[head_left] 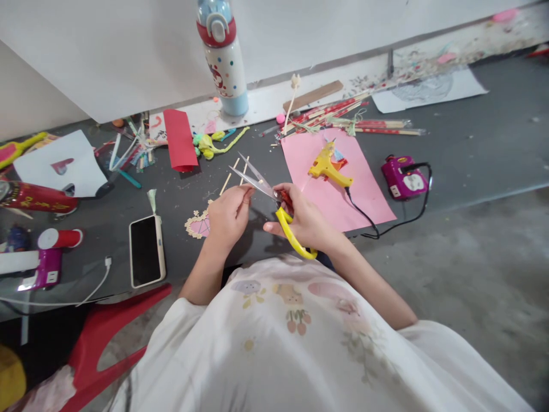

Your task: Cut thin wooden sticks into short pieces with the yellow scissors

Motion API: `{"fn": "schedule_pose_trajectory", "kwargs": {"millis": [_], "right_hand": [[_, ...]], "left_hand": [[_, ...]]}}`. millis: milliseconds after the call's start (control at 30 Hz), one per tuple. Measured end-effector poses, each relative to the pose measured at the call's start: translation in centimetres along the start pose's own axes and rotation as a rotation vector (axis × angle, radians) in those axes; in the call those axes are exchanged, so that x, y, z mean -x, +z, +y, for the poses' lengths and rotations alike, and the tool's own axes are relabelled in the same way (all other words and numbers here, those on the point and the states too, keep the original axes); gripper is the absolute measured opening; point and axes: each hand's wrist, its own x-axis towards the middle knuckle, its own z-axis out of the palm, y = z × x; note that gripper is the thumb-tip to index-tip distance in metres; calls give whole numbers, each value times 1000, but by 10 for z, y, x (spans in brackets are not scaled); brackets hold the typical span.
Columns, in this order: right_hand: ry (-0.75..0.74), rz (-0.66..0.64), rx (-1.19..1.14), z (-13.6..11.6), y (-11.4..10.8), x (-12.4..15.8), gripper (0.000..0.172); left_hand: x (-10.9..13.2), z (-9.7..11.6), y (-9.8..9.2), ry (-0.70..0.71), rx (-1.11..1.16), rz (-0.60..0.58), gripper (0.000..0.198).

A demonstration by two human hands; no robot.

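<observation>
Yellow-handled scissors [292, 233] are in my right hand [309, 220], their blades spread apart and aimed away to the upper left. My left hand [229, 216] is closed in a pinch close to the blades; whatever lies between its fingertips is too small to make out. Several thin wooden sticks [230, 176] lie on the table just beyond my left hand. Partly behind that hand is a pink heart-shaped piece [198, 225] edged with small pale bits and crossed by dark lines.
A yellow glue gun [328, 166] lies on pink paper [369, 200], its cord near a purple power block [405, 178]. A bottle [227, 74] stands at the back. Left are a phone [147, 252], folded red paper [180, 139], a red can [40, 197] and a thread spool [60, 238].
</observation>
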Motion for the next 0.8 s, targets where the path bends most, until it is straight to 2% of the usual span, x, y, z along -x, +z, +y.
{"fn": "schedule_pose_trajectory", "kwargs": {"millis": [367,600,700,800], "right_hand": [[63,-9,21,2,2,0,58],[128,52,46,9,11,-3,48],[162,90,-61,17,19,-7,46],[218,110,-234,26,26,-15,50]], "left_hand": [[2,-12,1,83,29,-86,26],[-3,-12,3,47,-26,-147,27],[-7,-3,2,46,-104,-22,22],[-9,15,3,171,-53,147,11]]}}
